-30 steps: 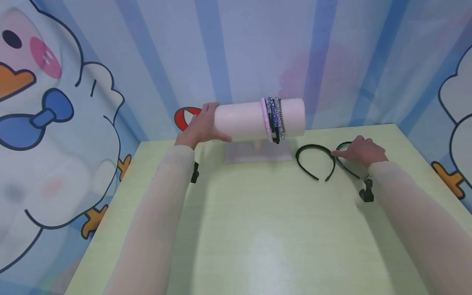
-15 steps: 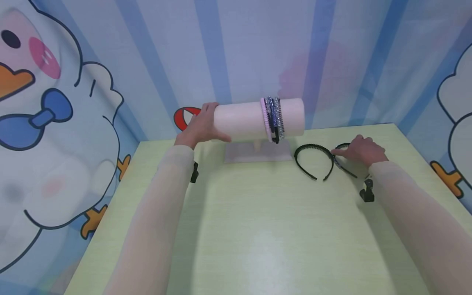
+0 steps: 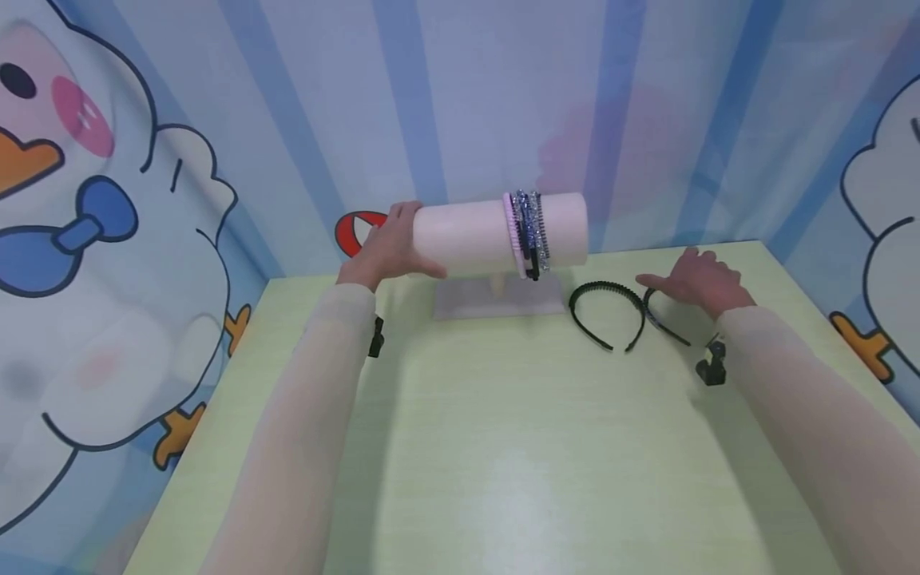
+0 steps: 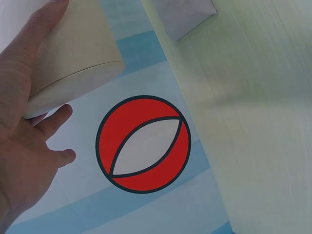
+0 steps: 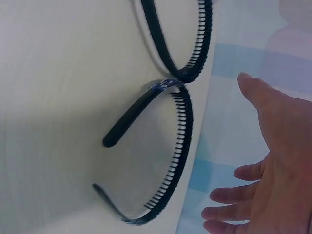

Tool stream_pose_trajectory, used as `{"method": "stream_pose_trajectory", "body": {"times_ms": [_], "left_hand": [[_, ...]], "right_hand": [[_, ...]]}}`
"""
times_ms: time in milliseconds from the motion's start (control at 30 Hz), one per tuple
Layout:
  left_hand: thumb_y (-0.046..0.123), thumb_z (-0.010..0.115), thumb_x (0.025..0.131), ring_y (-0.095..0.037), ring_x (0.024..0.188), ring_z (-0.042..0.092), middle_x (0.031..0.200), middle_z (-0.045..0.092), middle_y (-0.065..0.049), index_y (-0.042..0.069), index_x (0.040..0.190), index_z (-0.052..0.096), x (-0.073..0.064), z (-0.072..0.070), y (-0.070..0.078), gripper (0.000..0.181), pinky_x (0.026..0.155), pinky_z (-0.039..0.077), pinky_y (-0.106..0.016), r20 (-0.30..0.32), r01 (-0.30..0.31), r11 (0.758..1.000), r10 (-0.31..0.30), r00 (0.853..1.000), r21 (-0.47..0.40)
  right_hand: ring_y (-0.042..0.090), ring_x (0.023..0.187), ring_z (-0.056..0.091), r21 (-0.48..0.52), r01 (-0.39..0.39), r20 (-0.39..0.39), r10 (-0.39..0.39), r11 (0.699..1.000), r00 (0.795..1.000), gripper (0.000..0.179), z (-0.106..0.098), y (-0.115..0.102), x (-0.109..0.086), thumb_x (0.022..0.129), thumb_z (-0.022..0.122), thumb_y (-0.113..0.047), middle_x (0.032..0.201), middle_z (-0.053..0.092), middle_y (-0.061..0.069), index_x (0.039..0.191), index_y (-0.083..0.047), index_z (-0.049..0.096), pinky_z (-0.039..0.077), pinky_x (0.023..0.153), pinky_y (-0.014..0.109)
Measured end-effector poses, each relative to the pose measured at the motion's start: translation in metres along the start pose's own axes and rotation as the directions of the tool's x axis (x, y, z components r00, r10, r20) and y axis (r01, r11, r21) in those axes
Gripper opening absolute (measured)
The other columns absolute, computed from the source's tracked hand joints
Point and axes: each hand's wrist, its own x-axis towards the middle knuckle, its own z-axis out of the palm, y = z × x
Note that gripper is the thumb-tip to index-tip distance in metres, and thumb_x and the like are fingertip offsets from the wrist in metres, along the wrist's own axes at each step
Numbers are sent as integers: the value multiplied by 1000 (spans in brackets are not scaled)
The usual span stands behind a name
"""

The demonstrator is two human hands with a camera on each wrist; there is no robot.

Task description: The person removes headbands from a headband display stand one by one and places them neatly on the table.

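A pink cylindrical headband display stand [image 3: 463, 235] stands at the back of the table on a flat base [image 3: 460, 299]. My left hand [image 3: 388, 251] grips its left end, thumb along the front in the left wrist view. Several headbands [image 3: 528, 231], pink, black and glittery, sit around the cylinder's right part. On the table to the right lie a black toothed headband [image 3: 606, 285] and a second, partly glittery black headband [image 5: 184, 131], side by side. Over the second one hovers my right hand [image 3: 700, 283], fingers extended and holding nothing; it covers part of that headband in the head view.
The pale wooden table [image 3: 503, 447] ends at a blue striped cloth backdrop [image 3: 496, 96] close behind the stand. Printed cartoon ducks [image 3: 101, 319] cover the side cloths. A small black camera mount [image 3: 711, 366] is strapped under the right wrist.
My right hand has risen off the right headband and its fingers have straightened somewhat. The left hand keeps its hold on the stand. The head view has shifted slightly.
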Motion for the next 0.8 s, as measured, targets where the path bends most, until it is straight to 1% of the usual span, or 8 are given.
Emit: {"method": "stream_pose_trajectory", "body": {"times_ms": [67, 167, 200, 300, 400, 433, 633, 800], "left_hand": [[48, 87, 72, -31, 131, 37, 154, 27, -12, 13, 156, 20, 0, 0, 0, 113, 103, 38, -58, 0, 1, 1000, -1, 1000, -1], [48, 86, 72, -31, 130, 37, 154, 27, -12, 13, 156, 20, 0, 0, 1, 112, 103, 39, -58, 3, 7, 1000, -7, 1000, 4], [48, 86, 72, -31, 130, 37, 154, 27, -12, 13, 156, 20, 0, 0, 1, 112, 103, 39, -58, 2, 9, 1000, -9, 1000, 5], [48, 87, 72, -32, 129, 37, 154, 27, -12, 12, 155, 21, 0, 0, 2, 112, 102, 40, -58, -2, 11, 1000, -11, 1000, 2], [47, 87, 71, -33, 128, 39, 155, 26, -12, 13, 156, 21, -1, 1, 3, 113, 101, 41, -58, -1, 12, 1000, -12, 1000, -4], [47, 87, 71, -34, 127, 39, 155, 26, -12, 13, 156, 21, -1, 1, 3, 113, 101, 42, -58, -1, 13, 1000, -13, 1000, -5], [48, 87, 71, -35, 127, 39, 156, 26, -11, 14, 156, 21, -2, 2, 2, 113, 100, 43, -58, -7, 15, 1000, -15, 1000, -5], [48, 88, 70, -36, 124, 42, 156, 25, -11, 15, 156, 20, 1, 0, 2, 114, 98, 45, -57, -1, 17, 1000, -17, 1000, -7]], "right_hand": [[66, 121, 29, 9, 7, -7, -7, 1000, 1000, 122, -4, -6, -1, 87, 42, -80, 131, 25, 50, 141, 25, 12, 26, 98, 74], [64, 118, 33, 16, 23, -30, -22, 1000, 999, 123, -11, -16, -2, 85, 41, -83, 133, 26, 48, 141, 24, 16, 30, 96, 72], [62, 116, 38, 18, 26, -41, -25, 1000, 999, 123, -13, -19, -3, 84, 41, -85, 132, 30, 46, 140, 23, 21, 33, 93, 70], [62, 114, 40, 17, 45, -63, -43, 999, 997, 124, -19, -26, -5, 83, 40, -86, 134, 30, 45, 141, 22, 23, 34, 92, 70], [63, 121, 34, 19, 57, -59, -56, 998, 997, 126, -24, -30, -8, 84, 39, -85, 140, 24, 47, 145, 22, 15, 30, 96, 73], [65, 125, 28, 19, 62, -54, -61, 998, 997, 127, -26, -31, -9, 85, 39, -84, 143, 17, 49, 146, 23, 9, 27, 98, 74], [65, 127, 27, 29, 75, -58, -73, 997, 996, 126, -33, -32, -12, 86, 40, -82, 144, 14, 49, 147, 23, 5, 29, 98, 74], [61, 134, 22, 138, 117, -22, -115, 983, 993, 126, -42, -38, -16, 87, 43, -81, 150, 8, 46, 149, 20, -1, 28, 104, 70]]}}
